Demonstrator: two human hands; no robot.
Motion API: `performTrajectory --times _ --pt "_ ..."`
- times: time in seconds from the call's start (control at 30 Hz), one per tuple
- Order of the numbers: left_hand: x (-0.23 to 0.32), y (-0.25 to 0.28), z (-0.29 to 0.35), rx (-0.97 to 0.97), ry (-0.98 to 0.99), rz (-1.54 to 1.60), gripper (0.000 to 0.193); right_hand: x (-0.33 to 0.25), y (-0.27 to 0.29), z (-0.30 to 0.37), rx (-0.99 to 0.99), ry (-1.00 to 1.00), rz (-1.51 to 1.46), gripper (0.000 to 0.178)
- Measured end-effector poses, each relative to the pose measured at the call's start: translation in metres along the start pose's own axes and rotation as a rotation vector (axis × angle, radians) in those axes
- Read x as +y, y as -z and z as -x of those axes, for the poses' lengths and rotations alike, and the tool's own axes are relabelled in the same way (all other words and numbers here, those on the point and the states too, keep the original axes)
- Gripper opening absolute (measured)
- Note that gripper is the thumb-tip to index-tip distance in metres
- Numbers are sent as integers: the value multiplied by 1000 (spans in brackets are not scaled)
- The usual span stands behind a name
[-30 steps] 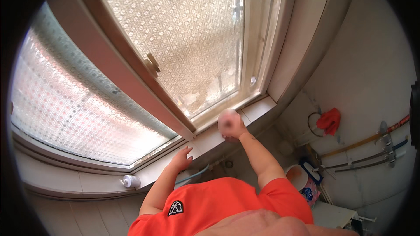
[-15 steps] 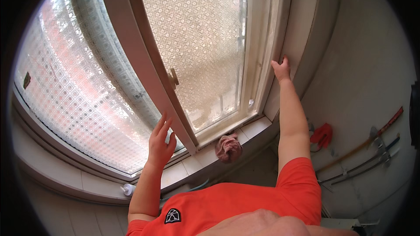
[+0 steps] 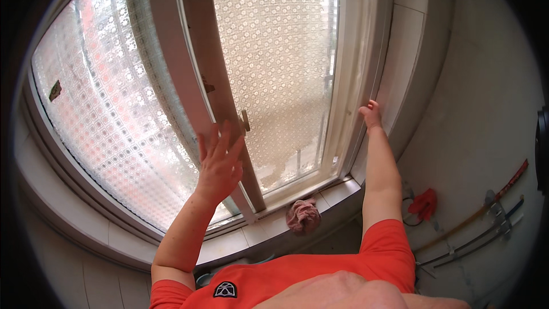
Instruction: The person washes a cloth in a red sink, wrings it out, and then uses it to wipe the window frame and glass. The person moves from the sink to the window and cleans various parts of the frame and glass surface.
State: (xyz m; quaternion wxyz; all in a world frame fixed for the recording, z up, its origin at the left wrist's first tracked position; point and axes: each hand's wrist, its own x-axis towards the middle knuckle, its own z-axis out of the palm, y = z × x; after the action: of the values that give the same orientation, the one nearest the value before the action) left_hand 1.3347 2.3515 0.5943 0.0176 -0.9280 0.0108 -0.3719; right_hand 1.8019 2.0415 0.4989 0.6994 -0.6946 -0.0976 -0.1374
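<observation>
My left hand (image 3: pixel 220 166) is open, its fingers spread across the middle upright of the sliding window (image 3: pixel 227 80). Just beyond those fingertips is a small beige window handle (image 3: pixel 245 121). My right hand (image 3: pixel 372 115) is at the window frame (image 3: pixel 374 51) on the right, with its thumb and fingers curled around the frame's edge; part of its grip is hidden. A crumpled pinkish-brown cloth (image 3: pixel 303 217) lies on the tiled sill (image 3: pixel 337 193) between my arms. Patterned film covers both panes.
On the right wall (image 3: pixel 480 80) hang a red cloth or glove-like item (image 3: pixel 423 204) and several long-handled tools (image 3: pixel 492 209). A dark object (image 3: pixel 542 149) is at the far right edge. A brown mark (image 3: pixel 55 90) sticks to the left pane.
My left hand has moved up and right onto the middle upright, where a bright strip and a small dark fitting now show. The view has shifted; my right hand stays at the frame.
</observation>
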Motion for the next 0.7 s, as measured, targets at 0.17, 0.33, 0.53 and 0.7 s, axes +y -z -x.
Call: performTrajectory --times 0.17,0.33,0.53,0.7 --pt "-28 9 15 113 98 -121 63 -20 -50 63 -30 169 117 54" --pt "-49 15 33 249 209 -234 79 -31 -45 65 125 245 302 54" --pt "-74 15 39 436 345 -75 97 -28 -43 66 84 241 288 54" --pt "-73 14 41 311 386 -121 103 -34 -45 72 102 213 308 53"
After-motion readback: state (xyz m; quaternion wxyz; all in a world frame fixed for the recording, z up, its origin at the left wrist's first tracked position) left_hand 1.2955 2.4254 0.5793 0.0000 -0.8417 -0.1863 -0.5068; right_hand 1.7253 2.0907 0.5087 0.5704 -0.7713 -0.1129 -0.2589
